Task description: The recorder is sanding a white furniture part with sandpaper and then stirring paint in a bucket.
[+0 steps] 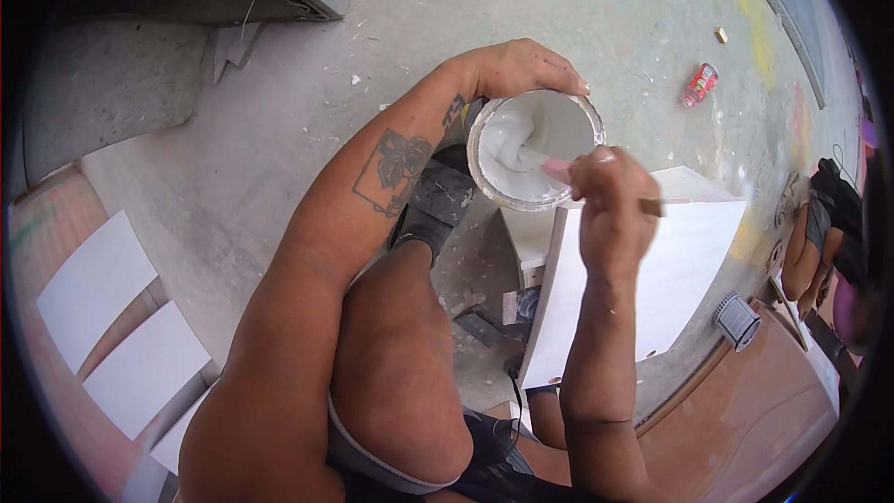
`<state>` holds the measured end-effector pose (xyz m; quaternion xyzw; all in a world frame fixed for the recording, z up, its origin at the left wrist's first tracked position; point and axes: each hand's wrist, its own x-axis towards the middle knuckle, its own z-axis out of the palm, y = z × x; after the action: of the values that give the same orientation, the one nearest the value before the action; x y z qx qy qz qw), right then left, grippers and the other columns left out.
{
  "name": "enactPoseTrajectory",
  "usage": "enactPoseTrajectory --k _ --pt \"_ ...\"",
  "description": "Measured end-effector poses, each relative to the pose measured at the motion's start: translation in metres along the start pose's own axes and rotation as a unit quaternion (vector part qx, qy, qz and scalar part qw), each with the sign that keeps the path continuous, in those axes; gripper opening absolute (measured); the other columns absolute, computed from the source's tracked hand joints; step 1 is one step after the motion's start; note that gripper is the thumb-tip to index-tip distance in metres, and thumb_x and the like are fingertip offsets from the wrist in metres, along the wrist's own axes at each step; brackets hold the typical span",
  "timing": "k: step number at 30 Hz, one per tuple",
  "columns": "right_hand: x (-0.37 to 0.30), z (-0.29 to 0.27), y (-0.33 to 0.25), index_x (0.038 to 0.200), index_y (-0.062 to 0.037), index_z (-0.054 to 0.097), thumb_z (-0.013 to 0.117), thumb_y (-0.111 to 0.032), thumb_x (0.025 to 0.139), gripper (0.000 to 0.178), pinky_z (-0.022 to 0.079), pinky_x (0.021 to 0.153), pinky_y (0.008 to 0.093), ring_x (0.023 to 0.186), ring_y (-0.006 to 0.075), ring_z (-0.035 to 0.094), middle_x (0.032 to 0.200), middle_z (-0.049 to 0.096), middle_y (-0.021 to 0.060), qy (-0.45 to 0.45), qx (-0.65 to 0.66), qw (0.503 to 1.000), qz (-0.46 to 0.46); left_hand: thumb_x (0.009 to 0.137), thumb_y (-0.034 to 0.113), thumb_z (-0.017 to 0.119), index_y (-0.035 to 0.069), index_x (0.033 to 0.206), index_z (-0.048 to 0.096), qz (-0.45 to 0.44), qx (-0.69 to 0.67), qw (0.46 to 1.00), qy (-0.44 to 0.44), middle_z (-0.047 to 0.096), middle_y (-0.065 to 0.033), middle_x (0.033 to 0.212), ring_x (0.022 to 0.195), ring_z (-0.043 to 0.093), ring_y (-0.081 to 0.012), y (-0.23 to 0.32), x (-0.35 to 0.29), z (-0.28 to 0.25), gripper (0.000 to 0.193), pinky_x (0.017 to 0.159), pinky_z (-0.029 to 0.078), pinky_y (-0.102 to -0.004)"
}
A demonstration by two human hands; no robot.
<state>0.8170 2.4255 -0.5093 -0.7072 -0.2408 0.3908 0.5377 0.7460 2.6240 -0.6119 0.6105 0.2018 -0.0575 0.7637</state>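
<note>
A round white bucket [601, 116] is tipped toward me, its rim smeared with dried white. Thick white paint or paste [521, 177] coats the inside and lies at the bottom. My left hand [526, 67] reaches around the far side and grips the bucket by its upper rim. Over the near right rim, my right hand [615, 210] is closed around a flat stick [557, 169]. The stick's pinkish, paste-covered end dips into the white stuff, and its brown other end juts out right of my fist. What supports the bucket is partly hidden.
A white panelled box-like piece [643, 270] stands just right of my legs. White boards [98, 289] lie at left. A red can [700, 85] lies on the concrete floor. At right are a small bucket [736, 321], a brown panel [745, 410] and another person [810, 242].
</note>
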Motion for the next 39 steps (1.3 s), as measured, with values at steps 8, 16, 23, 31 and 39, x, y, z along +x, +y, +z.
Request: enactPoseTrajectory --k 8,16,23,31,39 --pt "0.018 0.009 0.003 0.075 0.0075 0.058 0.052 -0.021 0.096 0.036 0.044 0.071 0.0319 0.072 0.0178 0.053 0.073 0.057 0.0103 -0.009 0.065 0.975 -0.213 0.095 0.036 0.067 0.005 0.119 0.074 -0.002 0.002 1.000 0.003 0.072 -0.0098 0.119 0.113 0.064 -0.0201 0.001 0.002 0.002 0.040 0.102 0.046 -0.0310" --pt "-0.008 -0.002 -0.010 0.085 0.0081 0.065 0.056 -0.025 0.094 0.036 0.044 0.065 0.0303 0.065 0.0142 0.051 0.066 0.053 0.0041 -0.014 -0.020 0.999 -0.045 0.094 0.039 0.067 0.004 0.119 0.074 -0.009 -0.004 1.000 0.006 0.072 -0.0106 0.119 0.114 0.064 -0.0201 0.002 -0.002 0.001 0.043 0.102 0.046 -0.0313" --pt "0.019 0.004 -0.024 0.077 0.0078 0.058 0.054 -0.019 0.097 0.034 0.049 0.077 0.0308 0.068 0.0170 0.053 0.070 0.055 0.0114 -0.015 0.153 0.973 -0.172 0.095 0.039 0.066 0.004 0.120 0.073 0.002 -0.007 1.000 -0.006 0.071 -0.0110 0.120 0.115 0.063 -0.0206 0.000 0.001 0.001 0.044 0.103 0.045 -0.0313" --pt "-0.009 -0.001 0.023 0.070 0.0036 0.053 0.053 -0.019 0.096 0.035 0.044 0.080 0.0366 0.065 0.0193 0.048 0.065 0.049 0.0108 -0.068 0.020 0.997 0.003 0.095 0.040 0.066 0.005 0.120 0.074 0.010 0.013 1.000 0.009 0.071 -0.0106 0.121 0.116 0.062 -0.0207 0.004 0.000 0.003 0.044 0.103 0.045 -0.0314" --pt "0.017 -0.005 -0.031 0.078 0.0082 0.064 0.054 -0.023 0.095 0.037 0.036 0.060 0.0260 0.065 0.0117 0.049 0.071 0.058 0.0070 -0.029 0.074 0.986 -0.148 0.094 0.038 0.068 0.004 0.119 0.073 0.007 0.003 1.000 0.002 0.072 -0.0107 0.119 0.112 0.064 -0.0195 0.000 0.000 0.000 0.043 0.101 0.046 -0.0308"
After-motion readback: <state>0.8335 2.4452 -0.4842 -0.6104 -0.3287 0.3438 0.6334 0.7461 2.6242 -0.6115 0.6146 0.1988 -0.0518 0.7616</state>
